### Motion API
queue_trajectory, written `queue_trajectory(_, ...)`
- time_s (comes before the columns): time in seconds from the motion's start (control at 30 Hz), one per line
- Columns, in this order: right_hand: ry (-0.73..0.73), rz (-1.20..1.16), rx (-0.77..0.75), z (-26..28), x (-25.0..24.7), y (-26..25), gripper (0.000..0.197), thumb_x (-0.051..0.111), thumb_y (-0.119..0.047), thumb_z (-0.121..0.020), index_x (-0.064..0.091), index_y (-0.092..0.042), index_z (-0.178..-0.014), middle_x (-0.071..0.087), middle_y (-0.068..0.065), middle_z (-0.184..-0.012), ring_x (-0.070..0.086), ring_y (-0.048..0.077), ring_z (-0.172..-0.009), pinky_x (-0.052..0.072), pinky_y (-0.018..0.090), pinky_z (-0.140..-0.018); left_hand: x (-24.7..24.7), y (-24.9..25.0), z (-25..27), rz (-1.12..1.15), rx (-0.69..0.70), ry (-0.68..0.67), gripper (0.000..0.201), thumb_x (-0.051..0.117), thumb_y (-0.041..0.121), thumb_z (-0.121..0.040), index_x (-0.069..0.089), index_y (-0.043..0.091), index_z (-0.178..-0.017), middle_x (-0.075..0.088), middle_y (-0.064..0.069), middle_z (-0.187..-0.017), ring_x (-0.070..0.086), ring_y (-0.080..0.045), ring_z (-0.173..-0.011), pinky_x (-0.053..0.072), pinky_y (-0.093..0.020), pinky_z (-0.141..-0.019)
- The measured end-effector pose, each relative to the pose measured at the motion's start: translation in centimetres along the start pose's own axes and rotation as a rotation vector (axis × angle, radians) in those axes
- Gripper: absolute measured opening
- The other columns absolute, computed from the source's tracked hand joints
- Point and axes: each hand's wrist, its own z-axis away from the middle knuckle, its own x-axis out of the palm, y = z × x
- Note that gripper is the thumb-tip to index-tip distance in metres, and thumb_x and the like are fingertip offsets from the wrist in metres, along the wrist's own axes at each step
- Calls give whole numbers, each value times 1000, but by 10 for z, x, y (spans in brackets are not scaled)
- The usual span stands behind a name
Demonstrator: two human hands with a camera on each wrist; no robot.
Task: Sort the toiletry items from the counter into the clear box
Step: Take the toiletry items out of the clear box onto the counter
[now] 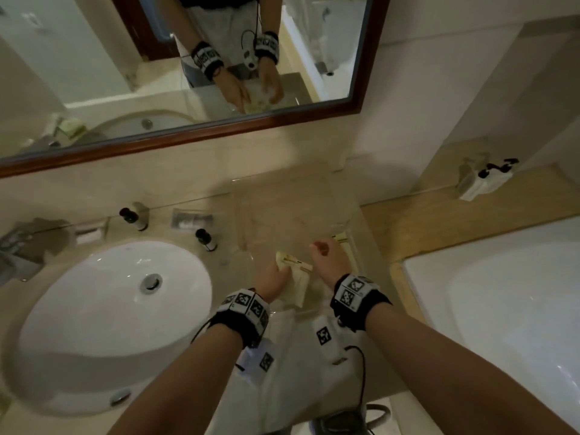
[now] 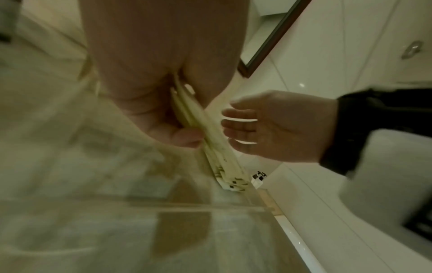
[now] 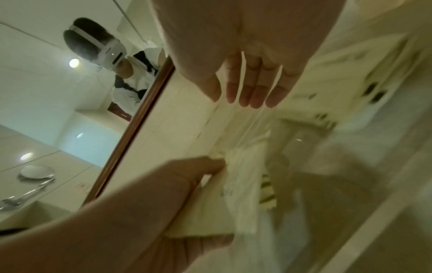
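Note:
A clear box (image 1: pixel 292 196) stands on the counter to the right of the sink. Over its near end my left hand (image 1: pixel 276 274) pinches a small stack of flat pale yellow-green packets (image 1: pixel 295 267) between thumb and fingers; in the left wrist view the packets (image 2: pixel 210 140) stick out edge-on from the left hand (image 2: pixel 149 103). My right hand (image 1: pixel 326 255) hovers just right of them, holding nothing, its fingers (image 3: pixel 252 88) straight. Another yellow-green packet (image 1: pixel 343 238) lies at the box's right side. The box floor beneath my hands is blurred.
Two small black-capped bottles (image 1: pixel 133 218) (image 1: pixel 205 238) stand behind the white sink (image 1: pixel 116 309), near a small tray (image 1: pixel 191 219). A white bathtub (image 1: pixel 502 293) lies to the right, with a plastic bag (image 1: pixel 483 180) on its ledge. A wood-framed mirror (image 1: pixel 219 133) hangs above.

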Motion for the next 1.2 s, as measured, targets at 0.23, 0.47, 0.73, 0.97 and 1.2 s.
queue_trajectory(0.23, 132, 47, 69, -29, -62, 57, 9, 49, -15, -91, 56, -10, -89, 56, 6, -81, 52, 21, -76, 37, 26, -63, 38, 32, -19, -201, -113, 158, 39, 27, 19, -101, 47, -1, -127, 49, -24, -131, 47, -38, -119, 37, -40, -100)
queue_trajectory(0.47, 37, 45, -178, -23, -9, 6, 16, 50, -16, -94, 57, -4, -99, 56, 8, -95, 53, 22, -86, 38, 28, -74, -15, 13, 9, -229, -148, 253, 37, 31, 18, -100, 50, -3, -124, 52, -22, -128, 48, -35, -119, 38, -40, -97)
queue_trajectory(0.73, -259, 77, -306, 26, 129, -62, 10, 51, -13, -92, 59, -9, -88, 62, 10, -80, 57, 26, -76, 43, 29, -69, -130, -62, 65, 24, -188, 523, 28, 38, 26, -96, 57, 8, -104, 66, -15, -109, 60, -32, -102, 48, -39, -91)
queue_trajectory(0.97, -461, 152, -394, 98, 269, -105, 15, 43, -12, -94, 57, -15, -90, 60, 1, -70, 54, 15, -61, 42, 20, -55, -276, -209, 137, 46, -488, 742, 31, 44, 17, -92, 46, 5, -121, 59, -22, -121, 56, -37, -110, 47, -41, -93)
queue_trajectory(1.2, -520, 219, -334, 152, 387, -121, 18, 39, -16, -97, 56, -12, -92, 59, 2, -73, 54, 15, -64, 43, 23, -60, -346, -332, 184, -473, -760, 675, 38, 38, 17, -95, 41, 5, -131, 39, -17, -137, 36, -35, -127, 32, -44, -104)
